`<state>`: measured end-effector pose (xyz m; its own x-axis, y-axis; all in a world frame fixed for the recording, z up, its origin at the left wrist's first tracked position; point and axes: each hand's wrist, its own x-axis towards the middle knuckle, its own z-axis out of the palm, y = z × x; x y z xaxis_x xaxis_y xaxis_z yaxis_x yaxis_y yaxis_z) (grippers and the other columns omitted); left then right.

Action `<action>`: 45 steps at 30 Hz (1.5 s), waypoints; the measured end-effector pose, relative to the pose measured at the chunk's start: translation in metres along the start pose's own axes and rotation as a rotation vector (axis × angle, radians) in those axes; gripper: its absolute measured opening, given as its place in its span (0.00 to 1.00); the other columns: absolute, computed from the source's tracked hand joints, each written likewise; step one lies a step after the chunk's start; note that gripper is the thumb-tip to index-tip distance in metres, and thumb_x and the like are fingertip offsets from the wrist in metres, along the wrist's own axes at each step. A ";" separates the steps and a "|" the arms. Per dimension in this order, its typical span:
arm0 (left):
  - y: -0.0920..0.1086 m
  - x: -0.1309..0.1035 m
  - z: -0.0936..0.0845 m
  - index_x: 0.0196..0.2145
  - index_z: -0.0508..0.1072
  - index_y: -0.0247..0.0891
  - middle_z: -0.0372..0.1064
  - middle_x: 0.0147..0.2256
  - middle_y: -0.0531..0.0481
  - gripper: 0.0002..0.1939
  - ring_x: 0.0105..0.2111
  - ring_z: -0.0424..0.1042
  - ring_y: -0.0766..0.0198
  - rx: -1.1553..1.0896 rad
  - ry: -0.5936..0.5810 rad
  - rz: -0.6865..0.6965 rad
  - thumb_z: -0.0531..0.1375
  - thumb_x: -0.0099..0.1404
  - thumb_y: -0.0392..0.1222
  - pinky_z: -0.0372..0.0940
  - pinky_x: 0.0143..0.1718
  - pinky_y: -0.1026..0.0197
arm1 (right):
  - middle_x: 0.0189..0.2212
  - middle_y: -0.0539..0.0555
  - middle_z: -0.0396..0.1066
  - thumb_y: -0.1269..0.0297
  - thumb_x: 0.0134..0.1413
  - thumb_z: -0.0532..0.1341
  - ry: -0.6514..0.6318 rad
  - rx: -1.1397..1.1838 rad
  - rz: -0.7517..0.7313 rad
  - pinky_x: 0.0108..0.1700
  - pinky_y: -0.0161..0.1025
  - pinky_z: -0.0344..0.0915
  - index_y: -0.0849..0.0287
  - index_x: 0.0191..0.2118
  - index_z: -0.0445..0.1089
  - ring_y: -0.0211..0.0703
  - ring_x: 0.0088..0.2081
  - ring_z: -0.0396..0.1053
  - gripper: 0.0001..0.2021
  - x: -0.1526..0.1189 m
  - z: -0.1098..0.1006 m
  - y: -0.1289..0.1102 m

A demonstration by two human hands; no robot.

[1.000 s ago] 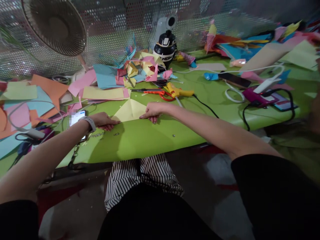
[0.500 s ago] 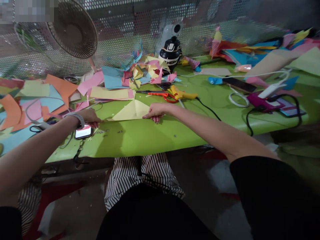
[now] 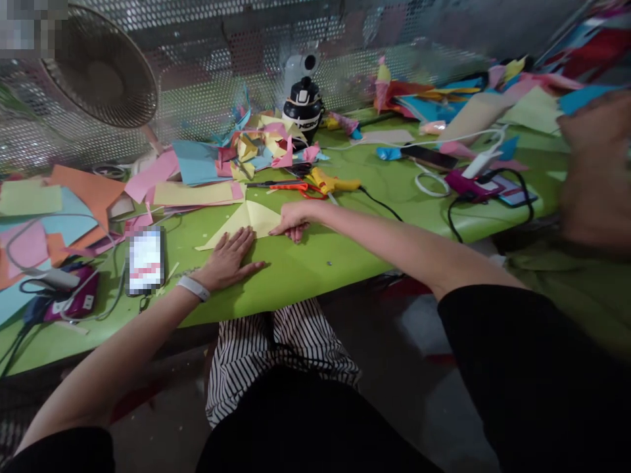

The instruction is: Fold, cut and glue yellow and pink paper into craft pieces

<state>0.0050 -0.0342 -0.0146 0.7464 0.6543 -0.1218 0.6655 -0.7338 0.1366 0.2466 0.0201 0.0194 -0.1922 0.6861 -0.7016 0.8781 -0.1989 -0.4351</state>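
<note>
On my feed the folded yellow paper (image 3: 246,217) sits front-left of the yellow glue gun (image 3: 340,183), long edge roughly left-right. Left hand (image 3: 225,263) lies flat over it, fingers straight, gripping nothing; right hand (image 3: 294,218), nearer the gun, curls at its corner, can't tell if pinching.

The top (image 3: 300,424), at six o'clock, is black, its loose short sleeves ending near the elbows: left sleeve (image 3: 66,452) at eight o'clock, right sleeve (image 3: 503,361) at four. Also at six, just beyond the top, the trousers (image 3: 313,341) carry narrow black and white stripes. A pale band (image 3: 194,288) circles the left wrist, between eight and nine.
</note>
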 end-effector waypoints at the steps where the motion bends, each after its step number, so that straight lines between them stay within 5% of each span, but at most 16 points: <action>1: -0.001 0.000 0.000 0.71 0.42 0.31 0.35 0.71 0.39 0.47 0.71 0.35 0.52 0.001 0.008 0.003 0.38 0.69 0.70 0.31 0.69 0.46 | 0.18 0.55 0.74 0.46 0.53 0.67 -0.004 0.002 0.018 0.20 0.29 0.55 0.66 0.25 0.70 0.36 0.22 0.73 0.24 -0.003 -0.003 0.006; 7: -0.005 -0.001 0.003 0.71 0.42 0.33 0.36 0.71 0.40 0.49 0.71 0.36 0.51 0.005 0.054 0.022 0.36 0.67 0.73 0.31 0.69 0.45 | 0.18 0.54 0.73 0.46 0.52 0.67 0.038 -0.013 0.118 0.22 0.31 0.54 0.65 0.24 0.72 0.35 0.21 0.68 0.23 -0.031 -0.019 0.048; 11: -0.005 0.001 0.004 0.71 0.43 0.34 0.38 0.71 0.39 0.48 0.71 0.38 0.50 -0.002 0.073 0.023 0.37 0.67 0.73 0.33 0.69 0.43 | 0.20 0.56 0.73 0.52 0.56 0.66 0.119 -0.078 0.170 0.26 0.34 0.58 0.63 0.23 0.71 0.39 0.24 0.69 0.20 -0.054 -0.021 0.055; 13: -0.003 0.001 0.003 0.71 0.45 0.32 0.40 0.71 0.38 0.47 0.71 0.40 0.50 -0.004 0.074 0.013 0.37 0.68 0.72 0.35 0.69 0.42 | 0.23 0.56 0.74 0.57 0.59 0.64 0.282 -0.170 0.115 0.30 0.36 0.60 0.62 0.24 0.71 0.41 0.27 0.70 0.16 -0.063 -0.013 0.047; 17: 0.001 0.001 -0.002 0.69 0.52 0.32 0.46 0.69 0.38 0.43 0.69 0.46 0.50 -0.009 0.101 -0.002 0.39 0.70 0.69 0.42 0.68 0.44 | 0.36 0.59 0.75 0.70 0.61 0.56 0.701 -0.563 -0.236 0.34 0.40 0.61 0.62 0.40 0.73 0.45 0.34 0.69 0.09 -0.071 0.019 0.018; 20: 0.002 0.000 -0.002 0.67 0.57 0.33 0.51 0.68 0.37 0.40 0.68 0.52 0.51 -0.001 0.149 -0.001 0.41 0.71 0.66 0.47 0.67 0.46 | 0.47 0.66 0.72 0.79 0.55 0.54 0.795 -0.725 -0.328 0.40 0.43 0.63 0.67 0.52 0.69 0.52 0.43 0.69 0.19 -0.071 0.040 0.004; 25: 0.001 -0.002 0.001 0.65 0.60 0.35 0.55 0.66 0.37 0.35 0.66 0.56 0.50 0.002 0.220 0.025 0.45 0.72 0.63 0.51 0.65 0.45 | 0.61 0.71 0.60 0.74 0.56 0.57 1.057 -0.739 -0.445 0.55 0.57 0.60 0.71 0.67 0.52 0.65 0.57 0.61 0.33 -0.066 0.049 0.017; 27: 0.000 0.000 0.000 0.64 0.61 0.35 0.57 0.65 0.37 0.33 0.64 0.59 0.49 -0.001 0.232 0.029 0.48 0.72 0.61 0.54 0.64 0.44 | 0.62 0.69 0.60 0.74 0.59 0.56 1.060 -0.760 -0.602 0.57 0.59 0.60 0.66 0.69 0.51 0.63 0.59 0.59 0.32 -0.057 0.051 0.026; 31: -0.007 0.003 -0.005 0.61 0.63 0.37 0.66 0.60 0.38 0.26 0.58 0.68 0.49 -0.032 0.270 0.012 0.53 0.72 0.54 0.62 0.59 0.45 | 0.55 0.63 0.70 0.81 0.62 0.51 0.865 -0.895 -0.814 0.54 0.53 0.66 0.61 0.62 0.64 0.52 0.54 0.67 0.25 -0.025 0.058 0.036; 36: -0.023 0.004 -0.011 0.55 0.68 0.36 0.72 0.51 0.39 0.17 0.49 0.73 0.53 -0.037 0.286 0.032 0.54 0.71 0.42 0.70 0.49 0.50 | 0.42 0.62 0.76 0.85 0.61 0.51 0.815 -1.007 -0.805 0.46 0.48 0.69 0.67 0.51 0.72 0.46 0.43 0.71 0.19 0.004 0.061 0.032; 45: -0.030 0.006 -0.010 0.43 0.75 0.36 0.74 0.43 0.42 0.11 0.44 0.73 0.57 -0.017 0.334 0.109 0.54 0.73 0.40 0.71 0.44 0.54 | 0.39 0.61 0.76 0.81 0.64 0.49 0.941 -0.952 -0.857 0.47 0.48 0.66 0.68 0.45 0.75 0.45 0.40 0.71 0.17 0.002 0.062 0.033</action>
<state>-0.0102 -0.0065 -0.0096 0.7700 0.5983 0.2218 0.5800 -0.8011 0.1477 0.2482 -0.0292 -0.0314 -0.7421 0.6008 0.2971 0.6677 0.7014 0.2494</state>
